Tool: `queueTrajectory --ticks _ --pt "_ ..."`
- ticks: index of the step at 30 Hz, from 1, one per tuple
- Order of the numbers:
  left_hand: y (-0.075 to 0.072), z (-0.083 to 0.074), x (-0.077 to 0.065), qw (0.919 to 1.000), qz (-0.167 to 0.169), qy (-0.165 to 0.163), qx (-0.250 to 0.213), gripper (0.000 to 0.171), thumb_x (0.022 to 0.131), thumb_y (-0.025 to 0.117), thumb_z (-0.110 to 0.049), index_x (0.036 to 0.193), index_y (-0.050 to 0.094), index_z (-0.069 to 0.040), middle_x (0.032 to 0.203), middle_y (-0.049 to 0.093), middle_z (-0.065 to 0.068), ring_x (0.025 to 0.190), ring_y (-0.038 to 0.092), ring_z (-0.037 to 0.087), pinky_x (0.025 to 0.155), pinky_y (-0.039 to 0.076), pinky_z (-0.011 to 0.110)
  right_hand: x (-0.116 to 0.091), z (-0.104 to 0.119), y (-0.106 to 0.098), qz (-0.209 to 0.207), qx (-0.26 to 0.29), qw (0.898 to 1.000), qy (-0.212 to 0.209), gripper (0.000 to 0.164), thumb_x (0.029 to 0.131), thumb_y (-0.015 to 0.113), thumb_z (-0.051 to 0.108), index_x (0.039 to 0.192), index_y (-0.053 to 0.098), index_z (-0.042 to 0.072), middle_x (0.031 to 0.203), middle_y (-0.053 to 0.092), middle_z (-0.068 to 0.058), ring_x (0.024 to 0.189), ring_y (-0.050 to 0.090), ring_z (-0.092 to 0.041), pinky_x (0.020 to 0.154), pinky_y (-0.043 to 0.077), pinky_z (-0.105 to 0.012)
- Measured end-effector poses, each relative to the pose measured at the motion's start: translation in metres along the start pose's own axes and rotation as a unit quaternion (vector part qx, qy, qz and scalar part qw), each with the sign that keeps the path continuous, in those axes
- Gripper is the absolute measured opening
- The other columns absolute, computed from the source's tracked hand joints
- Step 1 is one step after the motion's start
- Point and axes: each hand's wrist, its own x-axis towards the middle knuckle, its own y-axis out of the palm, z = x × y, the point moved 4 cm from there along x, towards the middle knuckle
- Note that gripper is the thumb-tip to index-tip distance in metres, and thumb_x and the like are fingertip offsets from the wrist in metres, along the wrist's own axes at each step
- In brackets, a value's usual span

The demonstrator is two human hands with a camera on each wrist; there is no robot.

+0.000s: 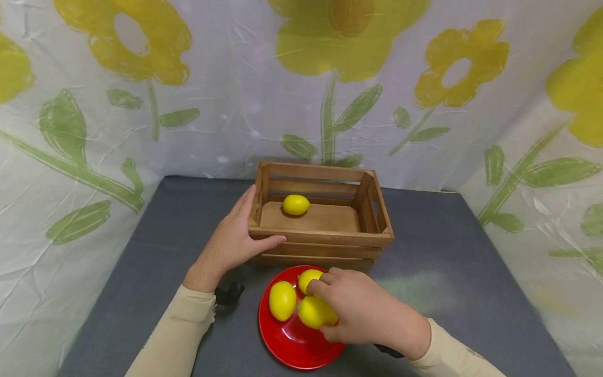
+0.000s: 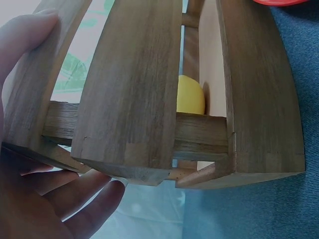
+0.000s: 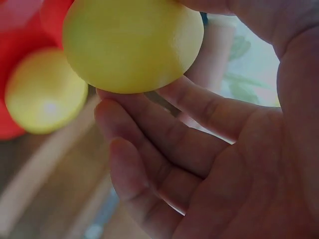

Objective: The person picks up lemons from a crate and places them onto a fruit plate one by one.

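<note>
My left hand grips the front left corner of a slatted wooden crate, its thumb on the front rim and its fingers along the left end. Inside the crate one lemon lies on the bottom. A red plate is in front of the crate. Over it my right hand holds a lemon between thumb and fingers. Two other lemons rest on the plate, one at the left and one toward the back, partly covered by the right hand.
The crate and plate stand on a dark grey table. Behind and at both sides hangs a pale curtain painted with yellow flowers. A black strap shows at the left wrist.
</note>
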Motion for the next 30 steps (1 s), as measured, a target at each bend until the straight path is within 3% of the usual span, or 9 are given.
queueTrajectory --ticks 6,13,30 --pt "-0.002 0.000 -0.001 1.0000 -0.007 0.002 0.004 0.137 0.078 0.078 -0.083 0.176 0.000 -0.026 0.184 0.010 0.003 0.166 0.029 0.037 0.128 0.036 0.065 0.007 0.006 0.025 0.013 0.008 1.000 -0.011 0.050 0.079 0.092 0.039 0.123 0.071 0.026 0.105 0.070 0.013 0.087 0.056 -0.003 0.083 0.056 -0.027" --pt "0.000 0.000 -0.002 1.0000 -0.003 -0.001 -0.002 0.138 0.077 0.077 -0.085 0.176 0.000 -0.028 0.184 0.009 0.002 0.166 0.029 0.036 0.127 0.037 0.065 0.013 0.012 0.045 0.028 0.014 0.999 -0.021 0.052 0.079 0.092 0.040 0.124 0.069 0.027 0.104 0.070 0.015 0.086 0.052 -0.001 0.079 0.052 -0.021" --pt "-0.001 -0.002 -0.002 0.9999 0.000 -0.003 -0.011 0.139 0.077 0.077 -0.085 0.176 0.000 -0.027 0.184 0.008 -0.001 0.167 0.027 0.035 0.128 0.036 0.065 0.019 0.014 0.055 0.044 0.015 0.999 -0.009 0.053 0.078 0.093 0.043 0.123 0.069 0.029 0.101 0.067 0.017 0.087 0.052 -0.001 0.081 0.052 -0.022"
